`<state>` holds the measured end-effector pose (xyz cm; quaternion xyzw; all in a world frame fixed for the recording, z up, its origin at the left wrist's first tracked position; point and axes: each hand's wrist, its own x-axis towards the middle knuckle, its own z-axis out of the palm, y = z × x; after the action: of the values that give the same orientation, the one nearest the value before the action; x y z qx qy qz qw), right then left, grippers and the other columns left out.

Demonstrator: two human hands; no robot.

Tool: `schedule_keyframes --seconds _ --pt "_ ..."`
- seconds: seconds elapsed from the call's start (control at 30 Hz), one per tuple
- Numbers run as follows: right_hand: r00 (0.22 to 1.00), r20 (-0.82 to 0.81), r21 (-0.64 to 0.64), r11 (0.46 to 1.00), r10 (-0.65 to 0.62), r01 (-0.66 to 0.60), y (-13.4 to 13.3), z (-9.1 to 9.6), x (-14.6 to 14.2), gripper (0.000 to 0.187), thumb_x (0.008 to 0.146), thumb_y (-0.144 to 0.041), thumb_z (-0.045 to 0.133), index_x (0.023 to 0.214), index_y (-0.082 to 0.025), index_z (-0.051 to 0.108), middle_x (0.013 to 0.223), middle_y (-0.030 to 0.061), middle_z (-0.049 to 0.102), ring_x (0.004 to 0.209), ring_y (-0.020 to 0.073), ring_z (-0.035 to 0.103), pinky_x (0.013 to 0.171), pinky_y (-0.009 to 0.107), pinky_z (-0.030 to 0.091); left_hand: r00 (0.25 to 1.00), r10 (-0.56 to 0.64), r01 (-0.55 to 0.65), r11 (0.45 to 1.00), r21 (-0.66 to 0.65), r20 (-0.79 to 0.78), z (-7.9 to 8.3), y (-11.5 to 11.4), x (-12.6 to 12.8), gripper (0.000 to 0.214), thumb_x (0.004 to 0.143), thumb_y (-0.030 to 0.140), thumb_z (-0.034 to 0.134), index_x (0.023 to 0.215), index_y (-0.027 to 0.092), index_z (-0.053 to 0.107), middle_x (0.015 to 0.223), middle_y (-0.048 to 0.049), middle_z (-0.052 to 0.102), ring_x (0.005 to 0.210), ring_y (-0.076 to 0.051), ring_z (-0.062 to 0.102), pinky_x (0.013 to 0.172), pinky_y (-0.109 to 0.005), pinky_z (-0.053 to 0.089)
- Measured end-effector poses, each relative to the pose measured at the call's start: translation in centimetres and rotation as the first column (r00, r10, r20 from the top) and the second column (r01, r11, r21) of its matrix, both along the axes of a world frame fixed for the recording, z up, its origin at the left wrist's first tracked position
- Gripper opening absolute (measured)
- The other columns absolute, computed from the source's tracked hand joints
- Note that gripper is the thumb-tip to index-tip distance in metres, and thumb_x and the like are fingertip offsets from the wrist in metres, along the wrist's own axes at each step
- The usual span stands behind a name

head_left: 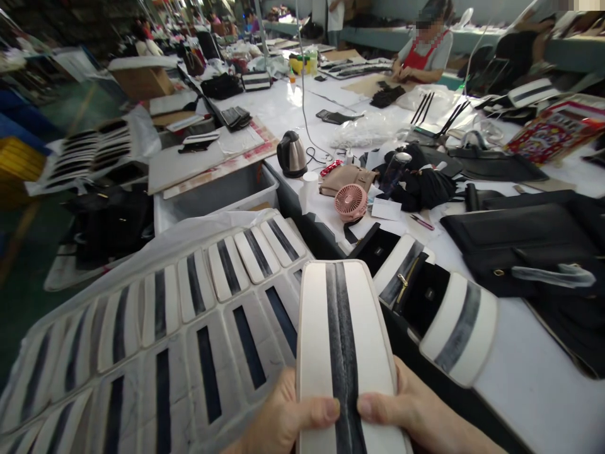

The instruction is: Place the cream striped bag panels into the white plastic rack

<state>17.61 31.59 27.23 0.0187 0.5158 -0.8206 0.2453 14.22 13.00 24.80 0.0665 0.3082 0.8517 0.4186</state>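
A long white panel with rounded corners and a dark grey stripe down its middle (314, 328) is held up in front of me. My left hand (288, 413) grips its left edge, with the thumb pressed flat beside the stripe. On the opposite edge, my right hand (406, 407) does the same, its thumb reaching the stripe from the right. The other fingers of both hands are hidden behind the panel. Rows of similar striped panels (191, 287) lie on a sheet to the left. Just right of the held panel sit open white-and-black striped bags (460, 328).
A grey bin (217, 207) stands ahead on the left, with boards across it. The white table (529, 340) bears a kettle (292, 154), a pink fan (350, 202) and black bags (529, 236). A person in a red apron (420, 57) works at the far side.
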Motion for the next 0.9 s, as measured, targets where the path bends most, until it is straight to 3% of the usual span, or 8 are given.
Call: schedule_keyframes --seconds 0.2,0.43,0.6,0.77,0.83,0.9 --pt "0.998 -0.019 -0.033 0.997 0.063 -0.064 -0.2 1.1 0.5 0.045 0.079 -0.023 0.074 0.121 -0.012 0.062 0.098 0.0131 0.068 0.091 0.0277 0.066 0.08 0.041 0.053 0.999 -0.051 0.05 0.997 0.052 0.012 0.2 -0.6 1.0 0.05 0.068 0.035 0.08 0.11 0.009 0.07 0.099 -0.0178 0.072 0.094 -0.035 0.068 0.079 -0.039 0.053" --pt "0.997 -0.011 -0.006 0.997 0.083 -0.083 -0.1 1.7 0.6 0.049 0.077 -0.026 0.076 0.122 -0.014 0.062 0.099 0.0121 0.069 0.091 0.0277 0.067 0.079 0.039 0.055 0.998 -0.054 0.051 0.992 0.118 0.024 0.1 -1.1 1.0 0.05 0.07 0.031 0.079 0.113 0.008 0.068 0.098 -0.0182 0.073 0.09 -0.033 0.07 0.083 -0.043 0.054" --pt "0.998 0.069 -0.107 0.994 0.004 0.003 0.2 -1.3 -1.2 0.056 0.073 -0.033 0.081 0.12 -0.01 0.061 0.094 0.0143 0.071 0.083 0.0266 0.069 0.082 0.041 0.055 0.995 -0.025 0.008 0.985 0.171 0.101 -1.9 0.3 -0.3 0.048 0.074 0.027 0.076 0.118 0.009 0.065 0.099 -0.0174 0.073 0.09 -0.031 0.071 0.086 -0.042 0.053" --pt "0.972 0.164 -0.193 0.96 -0.171 0.201 0.0 -5.2 -1.2 0.06 0.078 -0.043 0.077 0.126 -0.013 0.056 0.093 0.0134 0.072 0.083 0.0247 0.07 0.088 0.043 0.053 0.952 -0.189 0.125 0.958 0.256 0.242 -4.2 2.3 -1.0 0.066 0.071 0.051 0.077 0.119 0.008 0.064 0.087 -0.0159 0.075 0.088 -0.031 0.071 0.085 -0.041 0.054" --pt "0.965 0.203 -0.215 0.955 -0.163 0.207 0.2 -5.9 -0.6 0.059 0.08 -0.05 0.072 0.123 -0.012 0.059 0.09 0.0138 0.072 0.084 0.0256 0.07 0.09 0.044 0.052 0.962 -0.139 0.085 0.97 0.228 0.233 -4.4 2.5 -1.2 0.063 0.072 0.05 0.076 0.118 0.009 0.064 0.088 -0.016 0.075 0.086 -0.03 0.071 0.082 -0.039 0.055" --pt "0.967 0.229 -0.27 0.947 -0.113 0.175 0.6 -5.9 -0.1 0.067 0.074 -0.063 0.072 0.117 -0.013 0.063 0.088 0.0138 0.072 0.086 0.0282 0.07 0.09 0.046 0.052 0.985 -0.025 -0.002 0.987 0.158 0.173 -4.1 2.3 -1.6 0.052 0.076 0.04 0.076 0.116 0.009 0.065 0.091 -0.0162 0.075 0.083 -0.027 0.072 0.077 -0.035 0.055"
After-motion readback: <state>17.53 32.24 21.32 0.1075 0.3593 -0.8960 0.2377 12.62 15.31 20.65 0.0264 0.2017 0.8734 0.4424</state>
